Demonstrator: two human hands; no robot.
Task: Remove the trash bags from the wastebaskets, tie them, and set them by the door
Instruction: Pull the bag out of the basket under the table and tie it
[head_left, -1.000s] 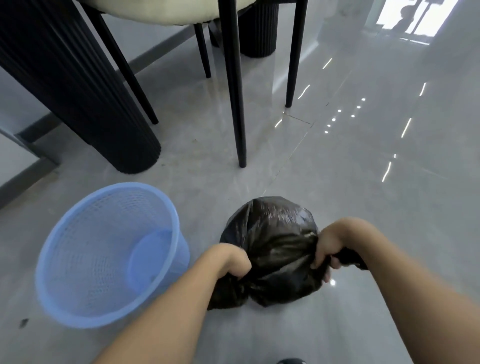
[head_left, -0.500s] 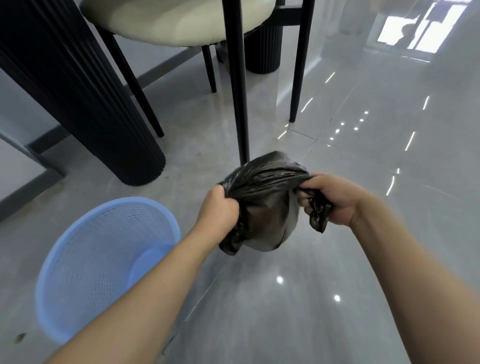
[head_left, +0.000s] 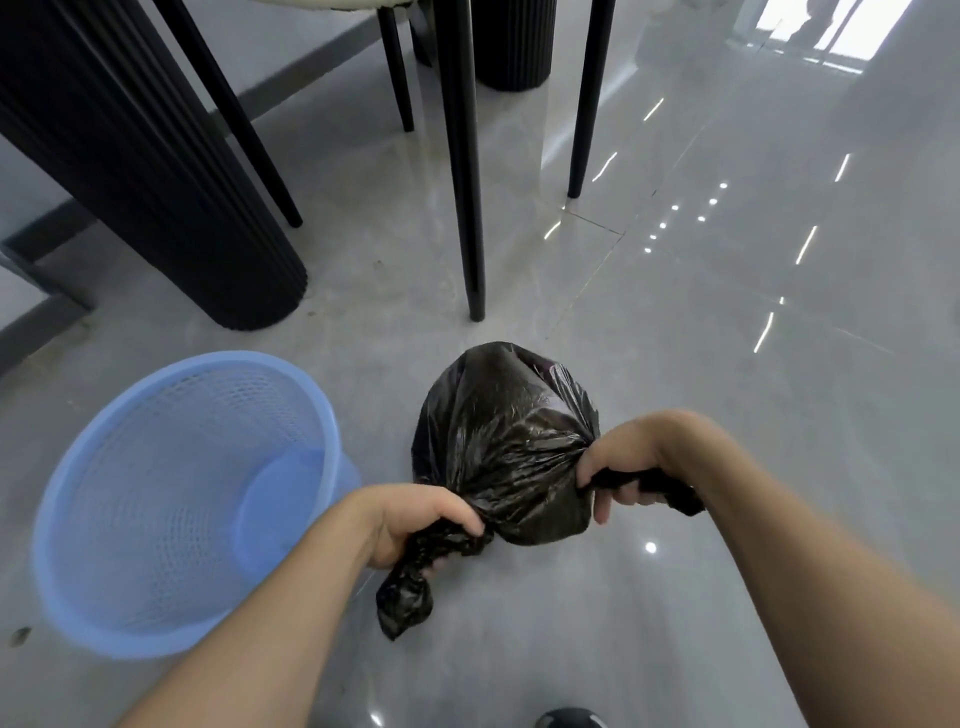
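Presently the black trash bag (head_left: 501, 447) sits on the grey floor (head_left: 727, 389) between the two hands, its bulk just ahead of them. The left hand (head_left: 415, 525) is clenched round a twisted tail of the bag's film, the loose end of which hangs below the fist toward the floor. The right hand (head_left: 623, 467) is clenched round a second gathered tail on the opposite side, the film drawn taut from the bag's shoulder into the fist. Both hands are therefore grasping the bag's mouth material, not its body.

The blue mesh wastebasket (head_left: 171, 499) stands just to the left of the left hand, unlined, apart from the bag. Black chair legs (head_left: 465, 171) and a ribbed dark pedestal (head_left: 171, 197) stand well ahead of the hands.

Assessment of handling: the film is thin, soft and glossy, and creases sharply where pulled; it looks slippery when gripped flat, so the twisted tails are the sound places to hold. The body is rounded and slack, which suggests light, loose contents with no stiffness of their own. The bag should not be gripped by its stretched shoulder near the right hand, where the film appears most strained and a tear is most likely.

Judgement of step: the two tails are in position for crossing and knotting; no finished knot is visible.
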